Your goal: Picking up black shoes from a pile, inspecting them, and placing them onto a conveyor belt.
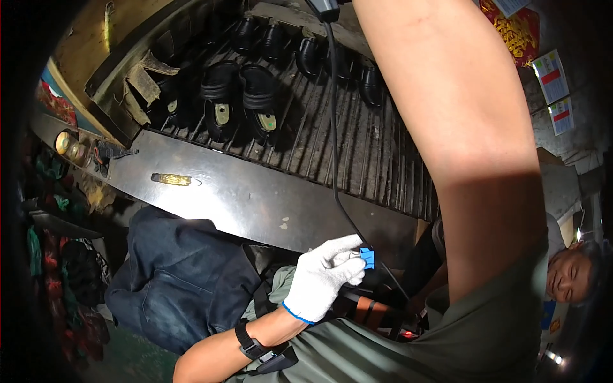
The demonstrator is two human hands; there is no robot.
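My left hand (pixel 325 274), in a white knit glove with a blue cuff, is closed in a pinch near the lower middle. Between its fingertips sits a small blue clip-like piece (pixel 367 258), partly covered by the thumb and fingers. A black cable (pixel 333 121) runs down from a dark device (pixel 324 9) at the top edge and passes right beside the blue piece; I cannot tell whether the fingers also hold the cable. My bare right forearm (pixel 460 121) reaches up across the right side, and its hand lies beyond the top edge.
Several black sandals (pixel 260 105) and shoes stand on a slatted conveyor (pixel 325 140). Along it runs a metal ledge (pixel 268 191) with a yellow-handled cutter (pixel 172 179). Dark gloves (pixel 105 156) lie at its left end. Another person (pixel 570 271) is at the right.
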